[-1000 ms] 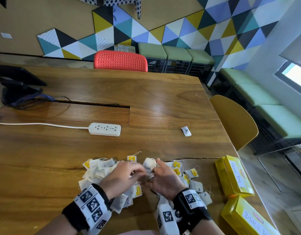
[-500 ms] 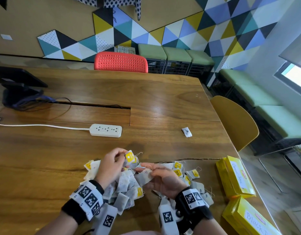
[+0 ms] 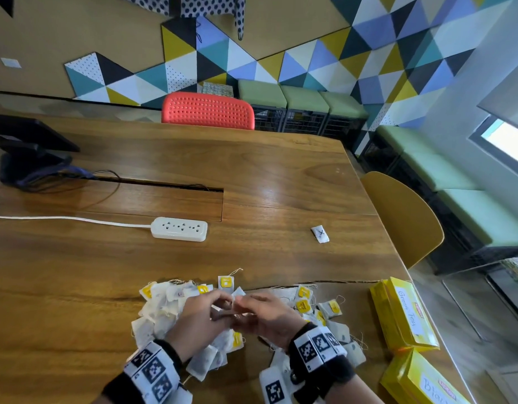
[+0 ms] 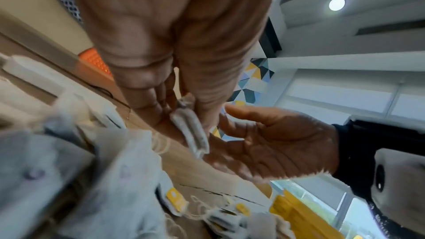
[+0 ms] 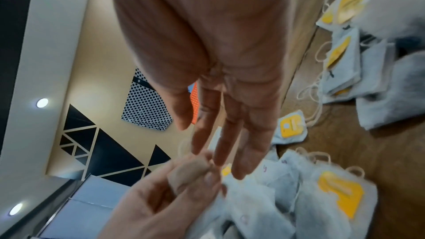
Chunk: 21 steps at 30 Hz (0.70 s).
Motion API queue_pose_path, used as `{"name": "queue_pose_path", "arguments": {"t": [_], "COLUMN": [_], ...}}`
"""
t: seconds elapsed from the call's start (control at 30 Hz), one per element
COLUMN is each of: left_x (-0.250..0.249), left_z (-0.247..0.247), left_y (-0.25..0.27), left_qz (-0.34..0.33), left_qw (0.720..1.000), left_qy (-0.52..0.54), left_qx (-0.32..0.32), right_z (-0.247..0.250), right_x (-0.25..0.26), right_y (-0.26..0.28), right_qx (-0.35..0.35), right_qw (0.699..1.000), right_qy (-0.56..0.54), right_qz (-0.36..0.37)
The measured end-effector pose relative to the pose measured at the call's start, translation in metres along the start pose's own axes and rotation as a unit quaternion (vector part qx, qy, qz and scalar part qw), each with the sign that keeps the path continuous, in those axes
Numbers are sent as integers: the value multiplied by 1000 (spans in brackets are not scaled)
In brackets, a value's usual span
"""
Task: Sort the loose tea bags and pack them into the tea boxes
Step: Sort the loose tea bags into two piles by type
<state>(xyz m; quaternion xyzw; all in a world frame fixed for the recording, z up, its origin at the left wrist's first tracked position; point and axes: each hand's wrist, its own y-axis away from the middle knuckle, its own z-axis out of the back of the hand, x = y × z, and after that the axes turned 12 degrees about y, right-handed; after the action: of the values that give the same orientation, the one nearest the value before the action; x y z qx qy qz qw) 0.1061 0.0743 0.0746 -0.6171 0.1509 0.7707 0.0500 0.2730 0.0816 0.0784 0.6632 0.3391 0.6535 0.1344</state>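
Observation:
A heap of loose white tea bags [image 3: 161,304] with yellow tags lies on the wooden table [image 3: 77,287] in front of me, and more bags [image 3: 333,309] spread to the right. My two hands meet above the heap. The left hand [image 3: 222,301] pinches one folded tea bag [image 4: 189,130] between thumb and fingers. Facing it, the right hand [image 3: 244,301] has straight fingers [image 5: 220,134] and a bare palm [image 4: 276,143]. Two yellow tea boxes lie at the right: one marked Green Tea [image 3: 403,313], one marked Black Tea [image 3: 421,383].
A white power strip [image 3: 179,228] with its cord lies mid-table beside a cable slot [image 3: 164,185]. A small white packet marked with an X [image 3: 320,234] lies at the right. A dark stand [image 3: 27,150] is far left. A yellow chair [image 3: 403,217] stands at the table's right edge.
The left hand, raised with a yellow-tagged bag half a second ago, has come down and right to meet the right hand. The right hand's fingers have straightened.

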Motion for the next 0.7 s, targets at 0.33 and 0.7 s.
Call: {"name": "queue_pose_path", "arguments": {"t": [0.33, 0.7], "left_x": [47, 60], "left_z": [57, 62], "left_y": [11, 15], "left_qz": [-2, 33], "left_qw": [968, 965], "left_qy": [-246, -259], "left_qx": [-38, -21], "right_z": [101, 228], "right_x": [35, 61], "right_y": [-39, -132], "right_qx": [-170, -314], "right_qw": [970, 724], "right_qy": [173, 604], "right_qz": [-24, -109]}}
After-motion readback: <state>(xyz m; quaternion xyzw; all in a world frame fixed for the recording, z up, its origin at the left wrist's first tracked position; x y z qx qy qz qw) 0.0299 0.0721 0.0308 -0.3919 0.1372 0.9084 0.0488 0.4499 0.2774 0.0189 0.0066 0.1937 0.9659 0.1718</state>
